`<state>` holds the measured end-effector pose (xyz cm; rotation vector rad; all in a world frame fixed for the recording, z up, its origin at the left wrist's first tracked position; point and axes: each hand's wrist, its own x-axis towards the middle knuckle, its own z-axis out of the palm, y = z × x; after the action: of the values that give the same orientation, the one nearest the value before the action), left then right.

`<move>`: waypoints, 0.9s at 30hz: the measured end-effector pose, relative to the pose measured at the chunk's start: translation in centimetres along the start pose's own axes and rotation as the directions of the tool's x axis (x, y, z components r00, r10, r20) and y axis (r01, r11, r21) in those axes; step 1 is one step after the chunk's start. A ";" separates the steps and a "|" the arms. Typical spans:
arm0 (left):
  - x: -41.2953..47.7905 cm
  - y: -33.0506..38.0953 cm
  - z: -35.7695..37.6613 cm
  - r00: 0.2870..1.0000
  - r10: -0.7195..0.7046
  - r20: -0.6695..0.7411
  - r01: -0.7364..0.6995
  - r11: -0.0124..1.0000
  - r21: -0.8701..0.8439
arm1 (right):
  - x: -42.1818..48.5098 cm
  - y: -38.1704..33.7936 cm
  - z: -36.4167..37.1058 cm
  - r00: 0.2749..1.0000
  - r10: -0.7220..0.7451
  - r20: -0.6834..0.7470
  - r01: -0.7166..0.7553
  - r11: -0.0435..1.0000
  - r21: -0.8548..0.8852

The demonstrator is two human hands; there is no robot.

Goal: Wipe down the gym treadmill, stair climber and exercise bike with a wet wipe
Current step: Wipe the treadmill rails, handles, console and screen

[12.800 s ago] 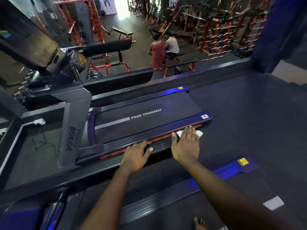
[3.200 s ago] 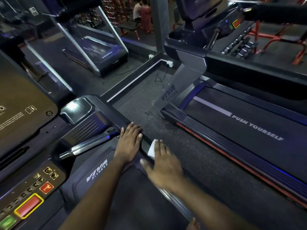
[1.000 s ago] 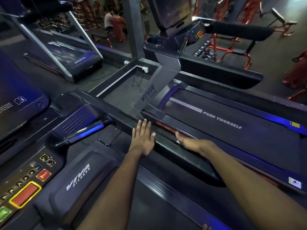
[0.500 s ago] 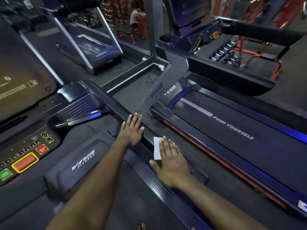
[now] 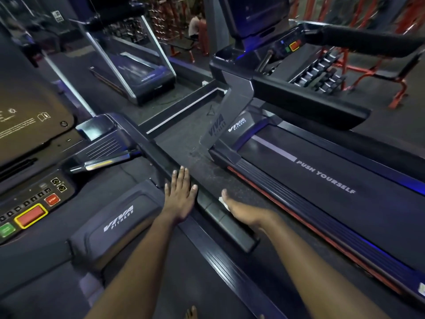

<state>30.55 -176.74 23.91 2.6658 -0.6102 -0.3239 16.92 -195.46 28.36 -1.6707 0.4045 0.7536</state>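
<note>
I stand on a dark Viva Fitness treadmill whose right side rail [image 5: 222, 218] runs diagonally through the middle. My left hand [image 5: 181, 195] lies flat on that rail, fingers straight and together. My right hand [image 5: 240, 209] reaches over the rail's outer edge and presses a white wet wipe [image 5: 224, 203] against its side. Only a small corner of the wipe shows beside the straight thumb. The fingers are out of sight past the edge.
The console with red and green buttons [image 5: 31, 215] is at my left. A second treadmill marked PUSH YOURSELF [image 5: 325, 180] lies to the right across a narrow floor strip [image 5: 202, 162]. A third treadmill [image 5: 140, 74], a dumbbell rack [image 5: 322, 74] and two people [image 5: 198, 28] are behind.
My right hand has slid with the wipe off the top of the rail and down over its outer edge, hiding most of the wipe. My left hand stays flat on the rail.
</note>
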 end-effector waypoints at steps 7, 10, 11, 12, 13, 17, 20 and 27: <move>0.0 0.3 -0.6 0.998 -0.034 0.061 0.031 0.999 0.043 | 1.0 -0.5 -0.1 0.995 -0.080 0.066 0.071 0.989 0.133; 0.1 0.3 -0.6 0.996 -0.045 0.075 0.041 0.998 0.050 | 0.4 2.1 -0.6 0.999 0.025 0.034 -0.026 0.999 0.044; 0.1 0.3 -0.6 0.996 -0.048 0.072 0.045 0.998 0.046 | 0.1 2.6 -0.7 0.998 0.051 0.032 -0.052 0.998 0.020; 0.2 0.3 -0.5 0.997 -0.047 0.064 0.044 0.998 0.043 | -0.3 2.6 -0.8 0.998 0.056 0.038 -0.056 0.998 0.008; 0.1 0.2 -0.5 0.997 -0.047 0.057 0.045 0.998 0.040 | -0.5 2.2 -0.6 0.998 0.037 0.050 -0.037 0.999 0.005; 0.1 0.5 -0.4 0.997 -0.058 0.053 0.056 0.998 0.034 | -0.2 -0.4 0.4 0.986 -0.142 0.092 0.134 0.987 0.086; 0.0 0.7 -0.6 0.996 -0.069 0.064 0.066 0.997 0.045 | -0.1 0.3 0.4 0.989 -0.150 0.005 0.149 0.984 0.096; 0.1 0.7 -0.5 0.995 -0.070 0.065 0.067 0.996 0.055 | -2.1 2.6 -0.2 0.998 -0.069 0.008 0.068 0.997 0.031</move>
<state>30.52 -177.21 24.67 2.7406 -0.5556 -0.4228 13.82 -196.56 27.88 -1.6438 0.3491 0.7005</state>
